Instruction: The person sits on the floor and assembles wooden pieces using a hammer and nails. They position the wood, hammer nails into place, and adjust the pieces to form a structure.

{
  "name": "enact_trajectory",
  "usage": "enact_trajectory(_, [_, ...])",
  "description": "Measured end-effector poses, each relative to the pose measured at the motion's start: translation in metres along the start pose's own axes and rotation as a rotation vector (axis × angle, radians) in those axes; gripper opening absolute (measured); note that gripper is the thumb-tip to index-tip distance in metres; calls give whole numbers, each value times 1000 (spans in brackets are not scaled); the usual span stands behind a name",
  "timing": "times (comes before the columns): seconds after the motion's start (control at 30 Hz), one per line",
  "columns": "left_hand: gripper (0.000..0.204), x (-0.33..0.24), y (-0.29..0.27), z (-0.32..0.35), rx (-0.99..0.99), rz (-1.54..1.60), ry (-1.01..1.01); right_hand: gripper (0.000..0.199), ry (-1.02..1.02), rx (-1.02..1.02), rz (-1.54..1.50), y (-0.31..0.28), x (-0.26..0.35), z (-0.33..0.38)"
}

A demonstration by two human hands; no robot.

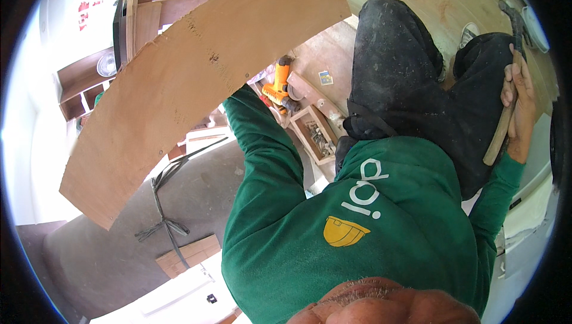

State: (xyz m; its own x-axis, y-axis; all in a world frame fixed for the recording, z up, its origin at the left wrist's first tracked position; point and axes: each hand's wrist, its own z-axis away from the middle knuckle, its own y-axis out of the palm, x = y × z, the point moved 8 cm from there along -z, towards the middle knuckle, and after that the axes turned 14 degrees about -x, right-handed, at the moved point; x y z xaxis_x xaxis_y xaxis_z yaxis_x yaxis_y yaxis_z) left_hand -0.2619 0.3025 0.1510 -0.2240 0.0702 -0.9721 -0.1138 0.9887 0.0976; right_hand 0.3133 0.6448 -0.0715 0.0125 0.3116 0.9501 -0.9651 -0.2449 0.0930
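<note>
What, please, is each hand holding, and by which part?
The right hand has its grip on a hammer at mid-handle. The left hand is hidden behind the plywood sheet.

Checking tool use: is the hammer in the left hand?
No, the right hand grips the wooden-handled hammer; the left arm reaches behind the plywood sheet.
</note>
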Motion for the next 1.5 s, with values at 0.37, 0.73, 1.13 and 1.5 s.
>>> enact_trajectory(0.37, [77,-17,30,-6,28,21,37,57,52,11,-104,4,6,2])
enact_trajectory(0.73, [82,-103,58,44,76,-380,648,52,105,-33,-232,15,18,10])
enact_trajectory(1.13, [72,-88,64,38,120,-698,677,52,105,-15,-235,15,18,13])
enact_trajectory(1.5, [63,-88,59,46,66,-855,803,50,91,-2,-199,18,20,12])
